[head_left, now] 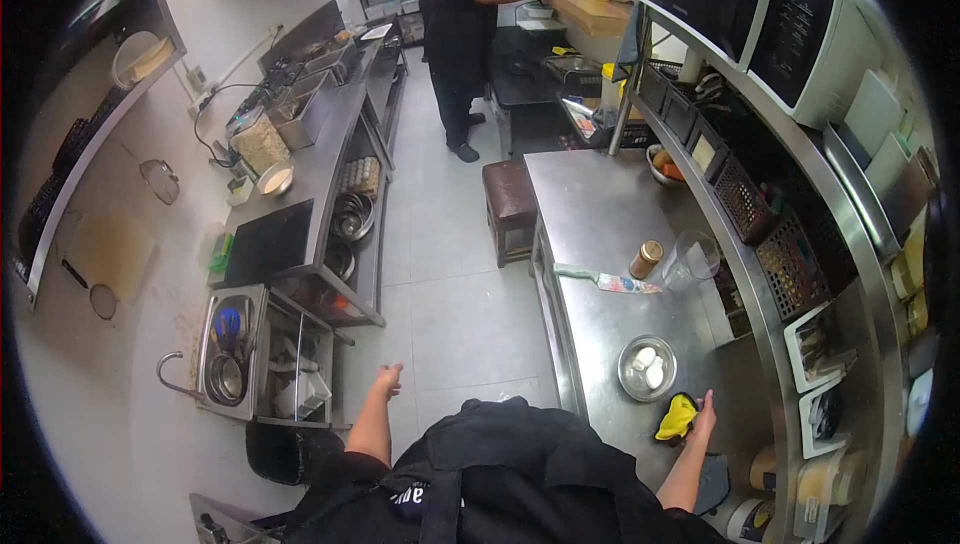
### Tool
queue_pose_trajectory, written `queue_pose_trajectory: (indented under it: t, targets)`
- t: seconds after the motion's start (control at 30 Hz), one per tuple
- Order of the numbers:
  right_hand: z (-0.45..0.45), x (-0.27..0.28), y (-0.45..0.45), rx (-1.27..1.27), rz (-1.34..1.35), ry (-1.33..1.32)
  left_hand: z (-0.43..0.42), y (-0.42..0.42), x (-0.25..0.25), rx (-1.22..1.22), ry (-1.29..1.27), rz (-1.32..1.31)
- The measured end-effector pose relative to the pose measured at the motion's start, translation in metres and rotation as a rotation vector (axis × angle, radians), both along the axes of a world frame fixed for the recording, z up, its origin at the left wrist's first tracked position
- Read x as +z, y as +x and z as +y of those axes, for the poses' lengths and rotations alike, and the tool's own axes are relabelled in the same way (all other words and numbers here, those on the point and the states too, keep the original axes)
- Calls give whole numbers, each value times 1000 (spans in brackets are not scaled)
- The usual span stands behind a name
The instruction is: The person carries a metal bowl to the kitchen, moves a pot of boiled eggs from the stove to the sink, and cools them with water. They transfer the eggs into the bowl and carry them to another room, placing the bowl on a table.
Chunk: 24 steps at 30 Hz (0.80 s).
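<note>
My right hand [704, 418] is at the right, over the steel table [590, 184], its fingers against a yellow and black cloth-like item [677, 417]. Just beyond it stands a metal bowl [628, 381] with several white, egg-like pieces [652, 368]. My left hand [389, 379] hangs over the floor on the left with its fingers apart and nothing in it. Farther up the table lie a knife with a patterned blade and pale green handle [605, 279], a brown jar [646, 259] and a clear container [692, 258].
A sink [228, 349] and a steel counter [290, 184] line the left side. Shelves with baskets [790, 269] and a microwave [800, 29] overhang the right. A brown stool [510, 194] stands by the table. Two people are farther back, one [462, 44] beside the black counter.
</note>
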State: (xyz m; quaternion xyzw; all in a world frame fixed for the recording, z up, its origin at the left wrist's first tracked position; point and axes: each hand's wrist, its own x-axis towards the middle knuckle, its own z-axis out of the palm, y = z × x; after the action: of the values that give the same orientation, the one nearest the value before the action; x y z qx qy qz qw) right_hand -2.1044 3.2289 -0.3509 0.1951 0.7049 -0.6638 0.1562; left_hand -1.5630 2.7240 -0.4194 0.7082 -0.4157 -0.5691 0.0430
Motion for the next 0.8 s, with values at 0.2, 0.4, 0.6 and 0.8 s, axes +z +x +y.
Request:
queue_pose_trajectory:
  t: [0.2, 0.4, 0.6, 0.8]
  targets:
    - [10, -38, -5, 204, -93, 282, 9, 50, -20, 10, -29, -178]
    - [1, -54, 2, 431, -125, 241, 16, 51, -33, -250, -49, -299]
    - [-14, -20, 24, 624, -42, 317, -7, 37, -27, -274, 4, -178]
    - [-31, 14, 57, 558, -218, 218, -25, 42, -51, -215, -38, -144]
